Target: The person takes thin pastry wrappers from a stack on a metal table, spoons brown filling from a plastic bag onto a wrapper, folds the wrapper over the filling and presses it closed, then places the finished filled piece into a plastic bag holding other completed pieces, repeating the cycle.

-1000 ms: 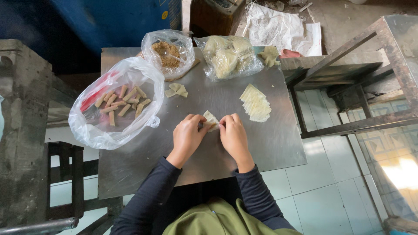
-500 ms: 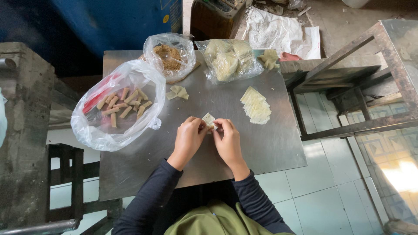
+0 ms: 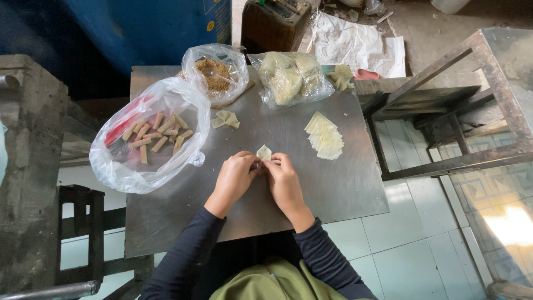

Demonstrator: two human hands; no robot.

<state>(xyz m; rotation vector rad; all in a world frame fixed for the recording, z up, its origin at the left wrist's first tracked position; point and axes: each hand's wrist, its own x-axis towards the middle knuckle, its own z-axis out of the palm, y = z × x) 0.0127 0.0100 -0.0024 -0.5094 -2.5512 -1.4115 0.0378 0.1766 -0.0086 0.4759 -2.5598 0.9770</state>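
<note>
We are pinching a small dough wrapper (image 3: 264, 152) between both hands over the metal table (image 3: 344, 189).

Our left hand (image 3: 233, 178) and right hand (image 3: 283, 180) are closing their fingertips on the pale, folded wrapper, which is sticking up just above them. Beyond the left hand, a clear bag (image 3: 147, 136) is holding tan sticks; farther off, a smaller bag (image 3: 215, 72) is holding brown crumbs and another bag (image 3: 288, 78) pale wrappers. A fanned wrapper stack (image 3: 325, 136) is lying beyond the right hand.

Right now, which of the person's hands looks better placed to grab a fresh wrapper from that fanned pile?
Probably the right hand. The fanned pile of wrappers lies on its side of the metal table, with bare surface between. The left hand would have to cross over. Both hands now pinch the folded wrapper.
</note>
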